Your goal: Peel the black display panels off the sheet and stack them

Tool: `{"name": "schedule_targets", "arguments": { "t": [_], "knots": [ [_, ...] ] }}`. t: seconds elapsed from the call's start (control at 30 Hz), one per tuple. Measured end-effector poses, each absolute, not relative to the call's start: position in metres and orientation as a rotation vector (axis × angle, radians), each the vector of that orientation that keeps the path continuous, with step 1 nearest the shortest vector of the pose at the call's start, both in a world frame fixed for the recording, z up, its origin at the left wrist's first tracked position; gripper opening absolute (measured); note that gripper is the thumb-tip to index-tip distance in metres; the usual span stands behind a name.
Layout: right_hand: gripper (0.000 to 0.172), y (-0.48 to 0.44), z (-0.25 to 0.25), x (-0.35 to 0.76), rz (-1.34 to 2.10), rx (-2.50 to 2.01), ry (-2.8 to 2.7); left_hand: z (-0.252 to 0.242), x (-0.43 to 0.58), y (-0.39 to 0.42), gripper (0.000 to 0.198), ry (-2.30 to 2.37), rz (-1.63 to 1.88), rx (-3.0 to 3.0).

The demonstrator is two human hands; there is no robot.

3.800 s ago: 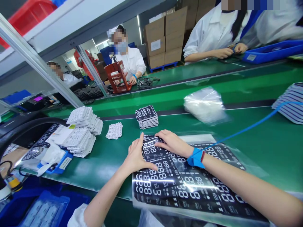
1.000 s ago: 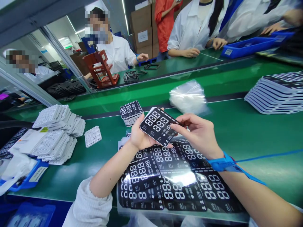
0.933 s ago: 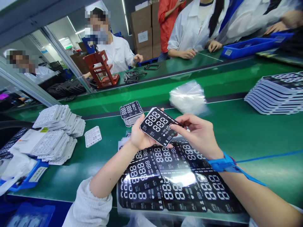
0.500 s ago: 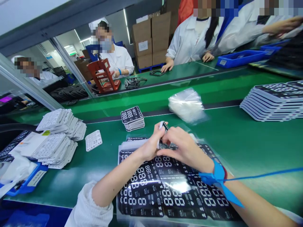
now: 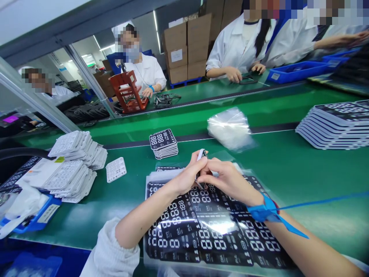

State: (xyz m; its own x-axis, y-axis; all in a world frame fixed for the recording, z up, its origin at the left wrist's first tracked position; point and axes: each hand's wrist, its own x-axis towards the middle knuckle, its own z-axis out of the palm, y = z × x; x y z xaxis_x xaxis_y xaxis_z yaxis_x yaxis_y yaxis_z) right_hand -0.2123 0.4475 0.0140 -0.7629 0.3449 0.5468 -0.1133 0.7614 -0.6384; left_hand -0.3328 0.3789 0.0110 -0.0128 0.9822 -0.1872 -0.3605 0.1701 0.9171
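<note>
Both hands meet over the black printed sheets (image 5: 213,246), which lie in a glossy stack on the green table. My left hand (image 5: 188,175) grips a small black-and-white panel (image 5: 202,154), tilted on edge. My right hand (image 5: 225,177) has its fingers closed against the panel's right side; its fingertips partly hide the piece. A blue band circles my right wrist. Behind my hands stands a short stack of black display panels (image 5: 163,144). One white panel (image 5: 116,169) lies flat on the left, beside piles of white panels (image 5: 67,173).
Clear plastic film (image 5: 230,129) lies near the table's far edge. Tall stacked black panels (image 5: 334,125) stand at right, a blue bin (image 5: 47,215) at left. Across the divider, people in white coats work near a red fixture (image 5: 128,92) and a blue tray (image 5: 298,72).
My right fingers have shifted and now press on the panel beside my left thumb. The view has moved slightly. Across the divider, a person's hands have drawn together around a dark part.
</note>
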Motion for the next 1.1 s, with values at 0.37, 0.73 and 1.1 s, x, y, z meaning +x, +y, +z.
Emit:
{"name": "schedule_targets", "arguments": {
  "t": [0.37, 0.73, 1.1],
  "knots": [
    [0.02, 0.495, -0.008, -0.21, 1.411, -0.691, -1.324, 0.072, -0.411, 0.382, 0.042, 1.059, 1.825, 0.596],
    [0.028, 0.49, -0.009, -0.212, 1.571, -0.659, -1.254, 0.029, -0.458, 0.402, 0.072, 2.06, 1.862, 0.768],
    [0.033, 0.498, -0.007, -0.213, 1.622, -0.675, -1.03, 0.053, -0.434, 0.388, 0.073, 2.543, 1.399, 0.989]
  ]
}}
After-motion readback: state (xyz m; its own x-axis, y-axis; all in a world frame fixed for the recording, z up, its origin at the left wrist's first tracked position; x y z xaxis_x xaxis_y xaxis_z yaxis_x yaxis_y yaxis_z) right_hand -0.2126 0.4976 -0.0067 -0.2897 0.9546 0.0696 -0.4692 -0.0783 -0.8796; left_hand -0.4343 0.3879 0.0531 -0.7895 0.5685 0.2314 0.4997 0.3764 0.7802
